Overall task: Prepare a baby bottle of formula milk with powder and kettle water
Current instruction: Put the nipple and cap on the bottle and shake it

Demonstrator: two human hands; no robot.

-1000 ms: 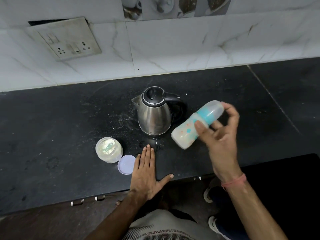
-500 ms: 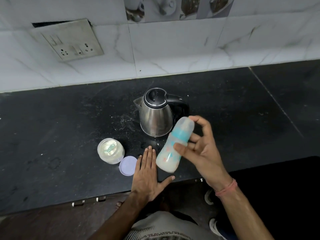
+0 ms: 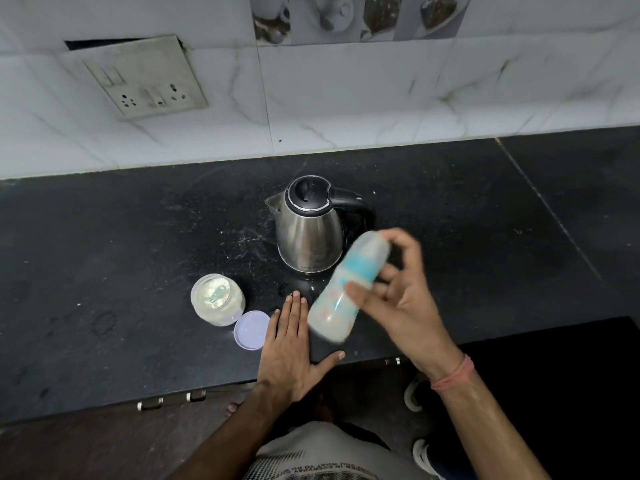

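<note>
Gripping the bottle (image 3: 341,292) in the air above the counter (image 3: 138,237), the right hand (image 3: 398,299) has its thumb pressed across the bottle's near side and its fingers curled round the far side. The bottle is tilted, its capped top up and to the right, its base down and to the left, and it is blurred. It has a teal collar under a clear cap, and its lower part looks milky white. It hangs just in front of the kettle (image 3: 310,226), overlapping the kettle's right edge from this head view, and it touches neither the counter nor the left hand. A pink band (image 3: 453,375) circles the right wrist.

The left hand (image 3: 291,344) lies flat on the counter, palm down, fingers straight and close together, thumb spread out to the right. It holds nothing. Its fingertips point toward the kettle.

The kettle is steel with a black lid and black handle, standing upright near the middle of the counter, spout to the left. Left of the left hand stands an open jar (image 3: 218,299) with pale powder and a greenish scoop inside. Its lid (image 3: 251,330) lies flat on the counter, between the jar and the left hand, just beside both.

Behind the counter runs a white tiled wall with a socket plate (image 3: 138,77) at upper left.
</note>
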